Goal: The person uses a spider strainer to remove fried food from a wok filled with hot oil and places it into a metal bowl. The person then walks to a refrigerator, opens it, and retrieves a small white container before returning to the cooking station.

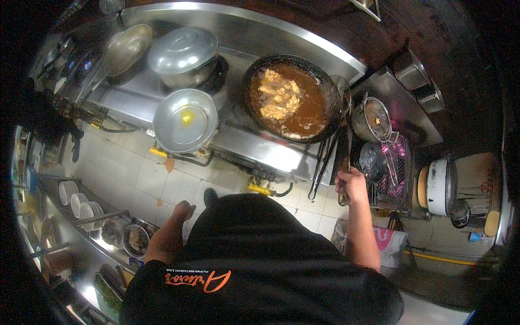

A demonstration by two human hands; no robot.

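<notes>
My right hand [350,183] is closed around the dark handle of a wire-mesh skimmer [340,87], whose round head lies at the right rim of a large black wok. The wok [298,138] sits on the stove with brown bubbling oil [315,97] in it. Golden battered pieces [279,95] float together in the oil, left of the middle. My left hand [185,210] hangs low beside my body over the floor, its fingers curled with nothing visible in them. Metal tongs [321,166] lie at the stove's front edge, left of the skimmer's handle.
Left of the wok are a lidded aluminium pot [183,50] and a metal basin [185,136] with yellow liquid. A strainer pot [367,118] and a glowing charcoal grill [400,178] stand at right. Stacked white bowls [90,215] line the counter behind at left. Yellow-handled gas valves [260,189] jut from the stove front.
</notes>
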